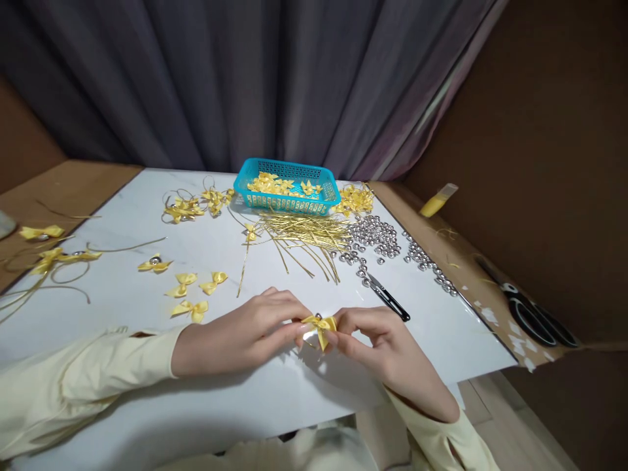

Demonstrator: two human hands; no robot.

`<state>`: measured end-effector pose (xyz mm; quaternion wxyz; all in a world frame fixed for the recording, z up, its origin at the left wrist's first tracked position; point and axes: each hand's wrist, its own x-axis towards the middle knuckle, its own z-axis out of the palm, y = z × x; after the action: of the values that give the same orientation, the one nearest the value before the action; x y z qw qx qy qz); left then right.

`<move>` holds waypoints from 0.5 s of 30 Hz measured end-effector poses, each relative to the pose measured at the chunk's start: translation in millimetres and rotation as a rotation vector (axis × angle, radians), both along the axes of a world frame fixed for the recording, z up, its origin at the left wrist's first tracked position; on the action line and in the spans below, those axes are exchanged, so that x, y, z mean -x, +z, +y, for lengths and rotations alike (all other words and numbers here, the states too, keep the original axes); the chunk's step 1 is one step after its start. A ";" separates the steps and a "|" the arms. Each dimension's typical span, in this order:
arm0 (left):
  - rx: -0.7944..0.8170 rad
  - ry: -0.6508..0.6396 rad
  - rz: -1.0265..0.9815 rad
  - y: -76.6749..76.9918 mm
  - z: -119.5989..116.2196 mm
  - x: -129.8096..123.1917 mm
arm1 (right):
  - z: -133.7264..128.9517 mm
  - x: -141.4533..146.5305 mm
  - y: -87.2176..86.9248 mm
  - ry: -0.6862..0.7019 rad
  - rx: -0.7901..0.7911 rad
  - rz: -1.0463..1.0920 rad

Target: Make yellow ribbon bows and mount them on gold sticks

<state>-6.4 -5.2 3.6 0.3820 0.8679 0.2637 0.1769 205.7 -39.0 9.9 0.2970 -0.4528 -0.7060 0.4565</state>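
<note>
Between my two hands, above the front of the white board, is a yellow ribbon bow (322, 327) with a small silver bell at its top. My left hand (262, 326) pinches the bow's left side between thumb and fingers. From the right, my right hand (375, 333) grips the other loop and tail. Part of the bow is hidden by my fingertips. To the left of my left hand lie several loose yellow bows (191, 310). Beyond my hands is a heap of gold cords (307, 229). A pair of black thread snips (387, 297) lies just past my right hand.
A blue basket (289, 208) with yellow bows stands at the back. Silver bells (375, 235) are heaped on the right. Black scissors (534, 317) and a yellow-filled tube (438, 201) lie at the right edge. Corded bows (181, 209) lie at the left.
</note>
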 end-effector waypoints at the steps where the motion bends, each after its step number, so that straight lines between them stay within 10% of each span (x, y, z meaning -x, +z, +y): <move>1: 0.011 0.020 -0.003 0.2 -0.2 -0.3 | 0.0 0.1 0.1 -0.002 -0.001 0.000; 15: 0.114 0.099 0.035 4.5 2.5 -0.9 | 3.7 -5.2 6.4 0.006 -0.171 -0.029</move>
<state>-5.5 -2.7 8.1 0.4170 0.8335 0.3227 0.1652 210.8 -35.3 16.2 0.3228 -0.4301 -0.7481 0.3887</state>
